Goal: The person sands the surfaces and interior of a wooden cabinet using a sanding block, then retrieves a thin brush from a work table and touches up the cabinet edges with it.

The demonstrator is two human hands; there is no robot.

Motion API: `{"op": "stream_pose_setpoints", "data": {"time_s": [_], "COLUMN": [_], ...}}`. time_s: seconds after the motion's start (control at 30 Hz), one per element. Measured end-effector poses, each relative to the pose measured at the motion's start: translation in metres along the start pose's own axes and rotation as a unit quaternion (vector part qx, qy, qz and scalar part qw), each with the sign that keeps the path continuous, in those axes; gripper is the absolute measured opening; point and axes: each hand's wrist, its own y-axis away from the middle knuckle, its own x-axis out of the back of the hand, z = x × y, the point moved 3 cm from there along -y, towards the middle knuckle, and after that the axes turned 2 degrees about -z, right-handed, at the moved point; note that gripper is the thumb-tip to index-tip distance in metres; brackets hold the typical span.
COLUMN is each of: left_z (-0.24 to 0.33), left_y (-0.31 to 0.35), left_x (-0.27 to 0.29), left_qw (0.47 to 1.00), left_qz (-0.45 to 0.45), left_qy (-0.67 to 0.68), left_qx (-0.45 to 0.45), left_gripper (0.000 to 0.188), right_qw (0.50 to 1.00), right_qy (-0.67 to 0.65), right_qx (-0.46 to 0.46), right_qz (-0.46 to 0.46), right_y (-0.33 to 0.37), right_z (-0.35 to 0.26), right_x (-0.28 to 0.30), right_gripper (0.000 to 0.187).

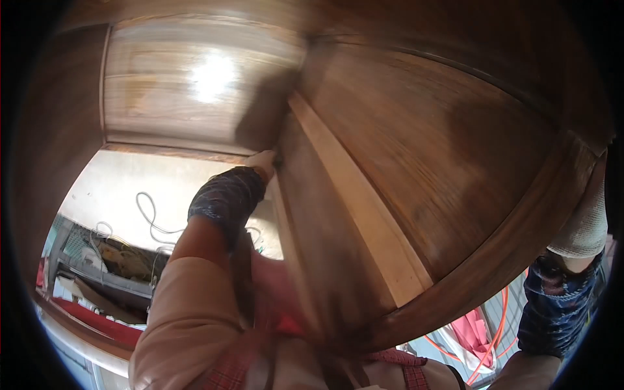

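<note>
My left hand [262, 164] reaches into a brown wooden furniture piece. It is at the lower corner where the glossy back panel [188, 84] meets the large slanted panel [429, 156]. Its fingers look closed against the wood, on something small and dark I cannot make out. A pale, unfinished wooden strip [357, 201] runs along the slanted panel, to the right of that hand. My right hand [582, 221], in a white knit glove, is at the far right by the curved wooden rim [481, 273]. Its fingers are hidden at the panel's edge. Both forearms wear dark patterned sleeve covers.
Below the back panel is a pale board [123, 188] with a thin grey cable [151, 218] across it. A cluttered metal rack [97, 279] stands at the lower left. Orange hose [499, 325] and pink cloth [473, 335] lie at the lower right.
</note>
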Motion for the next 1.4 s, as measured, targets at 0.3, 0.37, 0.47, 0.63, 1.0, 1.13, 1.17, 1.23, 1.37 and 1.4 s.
{"op": "stream_pose_setpoints", "data": {"time_s": [0.3,0.37,0.47,0.63,1.0,1.13,1.17,1.23,1.37,1.4], "left_z": [0.071,0.121,0.161,0.263,0.3,0.239,0.206,0.158,0.044,-0.018], "left_y": [-0.008,0.026,0.087,0.246,0.458,0.478,0.477,0.494,0.537,0.561], "left_x": [0.004,0.039,0.056,0.136,0.244,0.241,0.235,0.266,0.387,0.413], "left_qw": [0.852,0.883,0.905,0.894,0.928,0.963,0.968,0.949,0.926,0.921], "left_qz": [0.133,0.128,0.172,0.038,0.297,0.163,0.137,0.184,0.081,0.191], "left_qy": [0.5,0.444,0.39,0.447,-0.084,-0.166,-0.176,-0.215,-0.305,-0.27], "left_qx": [0.084,0.076,0.016,-0.013,-0.207,-0.137,-0.116,-0.141,0.206,0.207], "left_gripper": [0.048,0.048,0.048,0.043,0.035,0.012,0.011,0.02,0.028,0.024], "right_qw": [0.957,0.945,0.97,0.982,0.977,0.952,0.936,0.962,0.953,0.952], "right_qy": [-0.244,-0.268,-0.153,-0.003,0.105,0.249,0.305,0.093,0.084,0.089], "right_qx": [-0.142,-0.16,-0.123,-0.086,-0.051,-0.071,-0.043,-0.149,-0.156,-0.163], "right_qz": [0.073,0.099,0.14,0.167,0.18,0.163,0.173,0.208,0.245,0.241], "right_y": [-0.013,-0.012,-0.021,-0.019,-0.025,-0.027,-0.034,-0.023,-0.009,-0.009], "right_z": [-0.005,0.001,0.008,-0.001,0.011,0.049,0.033,0.056,0.002,-0.006], "right_x": [-0.023,-0.023,-0.026,-0.01,-0.004,0.006,-0.004,-0.02,-0.032,-0.035], "right_gripper": [0.052,0.052,0.049,0.05,0.047,0.053,0.054,0.059,0.059,0.059]}}
